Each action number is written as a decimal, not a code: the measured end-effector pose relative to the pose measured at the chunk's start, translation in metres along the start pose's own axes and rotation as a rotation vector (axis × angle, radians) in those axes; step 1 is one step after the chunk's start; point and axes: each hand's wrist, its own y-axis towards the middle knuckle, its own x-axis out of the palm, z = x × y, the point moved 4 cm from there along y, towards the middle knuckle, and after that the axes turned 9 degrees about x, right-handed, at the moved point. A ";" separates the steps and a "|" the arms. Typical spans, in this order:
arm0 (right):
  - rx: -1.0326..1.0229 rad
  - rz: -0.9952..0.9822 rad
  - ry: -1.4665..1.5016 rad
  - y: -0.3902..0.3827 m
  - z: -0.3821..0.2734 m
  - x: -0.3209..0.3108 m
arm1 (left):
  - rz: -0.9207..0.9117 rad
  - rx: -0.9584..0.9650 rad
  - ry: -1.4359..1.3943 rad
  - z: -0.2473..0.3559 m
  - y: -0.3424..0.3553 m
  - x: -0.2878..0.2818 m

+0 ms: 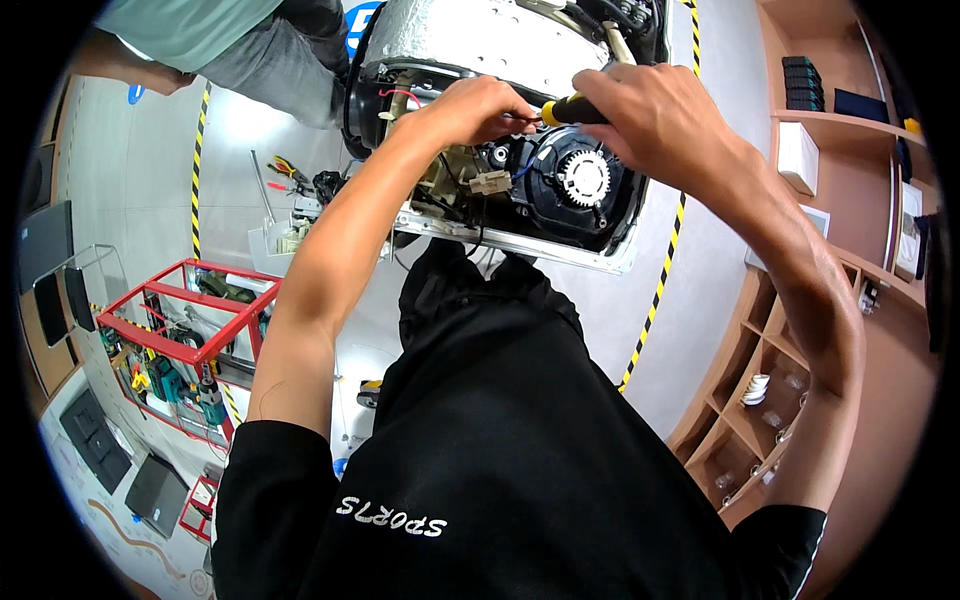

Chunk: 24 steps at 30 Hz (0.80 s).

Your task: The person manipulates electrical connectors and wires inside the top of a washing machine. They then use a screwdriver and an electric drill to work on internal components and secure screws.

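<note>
Gripping thick-handled, yellow-and-black screwdriver (573, 110): right fingers (597, 88); left fingers (512, 104) curled just beside, hold unclear.

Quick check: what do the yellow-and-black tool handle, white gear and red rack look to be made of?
The tool handle in the right hand: probably smooth plastic, perhaps rubberised, from its two-coloured surface.
The white gear: likely moulded plastic, plain matte finish, from its even colour and regular teeth.
The red rack: probably painted metal, given its slim bars and uniform coat.
</note>
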 end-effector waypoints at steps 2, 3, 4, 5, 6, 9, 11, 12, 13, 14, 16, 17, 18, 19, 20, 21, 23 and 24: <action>0.154 -0.125 0.056 0.007 0.003 -0.007 | 0.052 0.285 0.283 -0.003 0.005 0.005; 0.278 -0.204 0.109 0.010 0.006 -0.008 | 0.092 0.285 0.272 -0.004 0.006 0.006; 0.284 -0.207 0.132 0.009 0.006 -0.010 | 0.133 0.286 0.261 -0.005 0.007 0.006; 0.281 -0.214 0.161 0.008 0.006 -0.010 | 0.145 0.338 0.320 -0.008 0.007 0.006; 0.272 -0.218 0.189 0.009 0.007 -0.008 | 0.094 0.218 0.192 -0.014 0.008 0.006; -0.127 -0.021 -0.004 0.005 0.001 0.000 | 0.018 0.048 -0.012 -0.014 0.002 0.003; -0.147 -0.091 -0.024 0.004 -0.001 -0.005 | 0.017 0.237 0.179 -0.009 0.005 0.003; -0.001 -0.148 0.036 0.008 0.003 -0.002 | 0.011 0.263 0.248 -0.012 0.006 0.005; 0.146 -0.204 0.096 0.012 0.007 0.003 | 0.064 0.241 0.193 -0.016 0.005 0.005; 0.298 -0.261 0.149 0.012 0.012 0.006 | 0.093 0.240 0.225 -0.012 0.006 0.006; 0.315 -0.320 0.174 0.008 0.014 0.000 | 0.150 0.241 0.287 -0.003 0.005 0.008; 0.306 -0.317 0.183 0.000 0.011 -0.004 | 0.113 0.247 0.314 -0.003 0.008 0.010; 0.282 -0.307 0.199 -0.002 0.008 -0.005 | 0.116 0.255 0.306 -0.008 0.006 0.007; 0.085 -0.182 0.179 -0.002 0.004 -0.008 | 0.118 0.263 0.298 -0.014 0.005 0.005; 0.021 -0.167 0.084 -0.002 0.001 -0.010 | 0.107 0.285 0.280 -0.013 0.002 0.006; -0.044 -0.152 -0.011 -0.001 -0.002 -0.014 | 0.100 0.255 0.298 -0.011 -0.001 0.002; -0.110 -0.090 -0.055 0.001 -0.006 -0.015 | 0.048 0.215 0.267 -0.016 -0.002 0.003; -0.063 -0.103 -0.018 0.000 -0.008 -0.013 | 0.021 0.195 0.251 -0.016 -0.003 0.005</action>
